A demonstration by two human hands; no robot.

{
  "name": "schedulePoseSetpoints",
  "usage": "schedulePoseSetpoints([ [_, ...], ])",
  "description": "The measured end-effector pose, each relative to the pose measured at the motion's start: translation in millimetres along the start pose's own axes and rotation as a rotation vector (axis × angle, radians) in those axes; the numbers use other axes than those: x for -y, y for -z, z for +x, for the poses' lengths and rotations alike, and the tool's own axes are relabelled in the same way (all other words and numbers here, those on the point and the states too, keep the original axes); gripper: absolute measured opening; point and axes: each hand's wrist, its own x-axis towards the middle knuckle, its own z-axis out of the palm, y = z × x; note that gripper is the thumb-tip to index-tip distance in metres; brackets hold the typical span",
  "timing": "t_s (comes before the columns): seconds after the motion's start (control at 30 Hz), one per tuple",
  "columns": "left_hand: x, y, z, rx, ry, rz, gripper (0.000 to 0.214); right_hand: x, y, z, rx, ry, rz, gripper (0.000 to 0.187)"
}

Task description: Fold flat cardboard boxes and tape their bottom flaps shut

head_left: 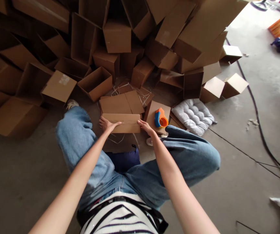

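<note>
Between my two hands is a small cardboard box (127, 128), held in front of my lap with a seam running along its upper face. My left hand (107, 125) grips its left end, the thumb lying along the seam. At the opposite end, my right hand (146, 126) pinches the right edge. Beyond the box lie flattened cardboard pieces (117, 104). To the right, an orange and blue tape dispenser (163, 121) rests on another cardboard box (151, 112), near my right hand but apart from it.
Many open cardboard boxes (117, 37) are heaped ahead and to the left. A grey tufted cushion (193, 116) lies at the right. A dark cable (253, 97) crosses the concrete floor (232, 139). Something dark blue (124, 161) sits between my legs. White straps (143, 96) lie around the cardboard.
</note>
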Motion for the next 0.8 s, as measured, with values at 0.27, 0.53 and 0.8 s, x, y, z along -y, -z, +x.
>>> schedulePoseSetpoints([
  [0.27,-3,2.5,-3,-0.012,0.002,0.012,0.138,3,-3,1,-0.034,-0.029,0.020,0.052],
  [0.53,0,0.2,2,0.001,-0.002,0.017,0.143,-3,-1,-1,-0.017,-0.085,0.009,0.056],
  [0.8,2,0.5,2,-0.013,-0.030,0.017,0.140,-11,0,6,-0.025,-0.056,0.113,0.053],
])
